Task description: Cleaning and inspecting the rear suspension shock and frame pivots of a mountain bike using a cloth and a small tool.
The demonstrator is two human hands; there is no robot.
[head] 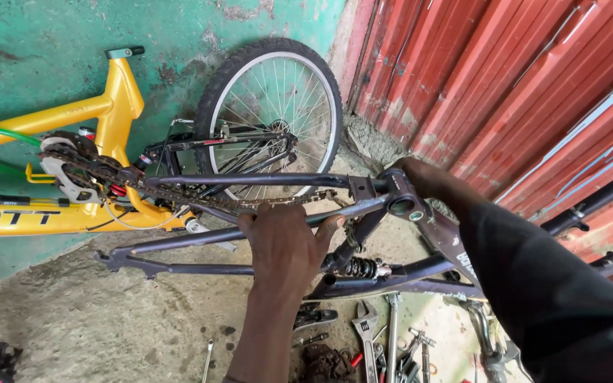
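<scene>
Left hand: the left hand is wrapped around a tube of the dark purple bike frame; its grip is closed on that tube, fingers curled over the top, near the middle of the scene.
Right hand: the right hand sits at the far right end of the frame, just behind the open round shell where the tubes meet; its grip is closed on the frame there, though the fingers are mostly hidden, and a dark sleeve covers the arm.
Frame: it is held up off the floor, stretching from the left across to the right, with a coil shock mounted low in it, just right of the left hand.
Chain: a rusty chain runs along the upper tube toward the left.
Yellow bike: a yellow frame lies at the far left against a green wall, with a spoked wheel standing behind the purple frame.
Floor: wrenches and other tools lie scattered on the concrete floor near the bottom.
Right side: red corrugated metal sheeting.
</scene>
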